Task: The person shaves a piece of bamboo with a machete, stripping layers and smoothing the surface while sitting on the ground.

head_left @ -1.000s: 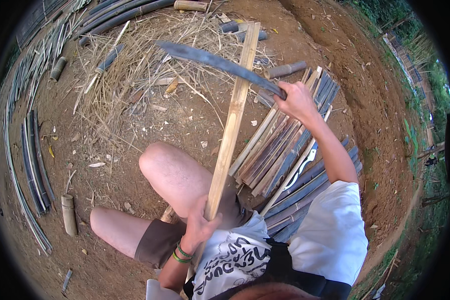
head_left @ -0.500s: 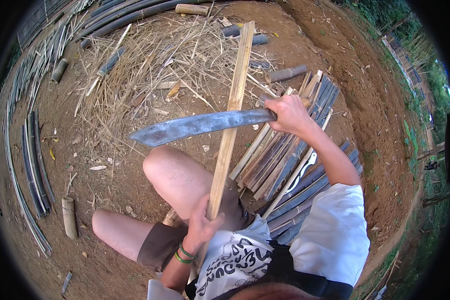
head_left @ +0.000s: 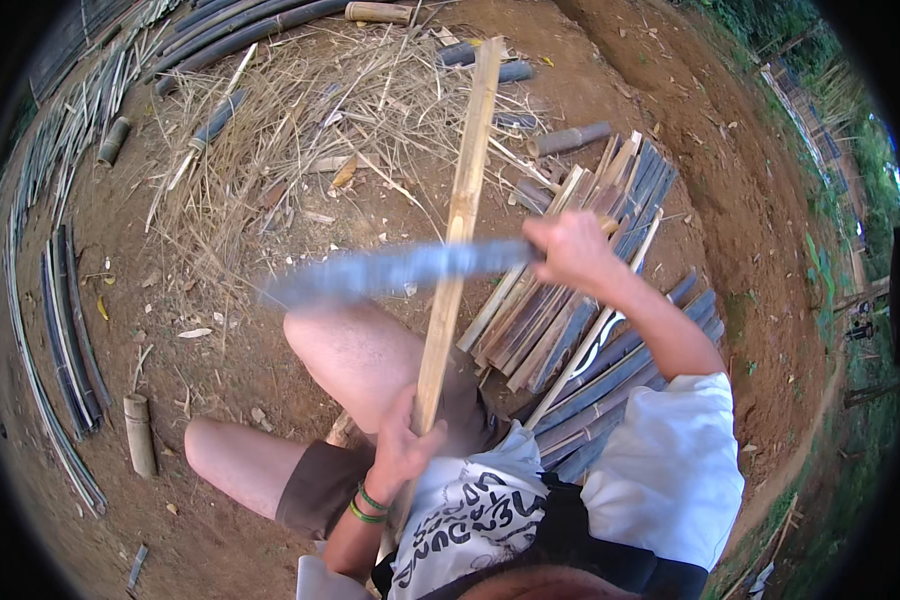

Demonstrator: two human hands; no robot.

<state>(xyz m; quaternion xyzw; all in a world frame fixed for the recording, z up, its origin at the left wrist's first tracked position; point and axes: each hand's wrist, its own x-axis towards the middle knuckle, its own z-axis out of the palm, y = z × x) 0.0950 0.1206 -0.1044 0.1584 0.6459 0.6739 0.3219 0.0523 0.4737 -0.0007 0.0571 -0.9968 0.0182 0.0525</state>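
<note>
My left hand (head_left: 402,445) is closed around the lower part of a long split bamboo slat (head_left: 465,190), close to my lap. The slat slants away from me, its pale inner face upward. In my right hand (head_left: 573,250) is the handle of a machete (head_left: 390,270), which lies across the slat just beyond my knee. Its broad grey blade points left and is smeared by motion. The blade passes in front of the slat; whether its edge touches the wood I cannot tell.
A stack of split bamboo slats (head_left: 550,330) lies on the right, with darker bamboo pieces (head_left: 620,390) nearer me. Beyond my knees spreads a heap of shavings (head_left: 300,130). Long thin strips (head_left: 30,340) and a short bamboo section (head_left: 140,435) lie at left. Dark poles (head_left: 260,35) rest at the back.
The machete and my right hand have moved slightly toward me along the slat, and the blade is now blurred. My left hand keeps its hold in nearly the same place.
</note>
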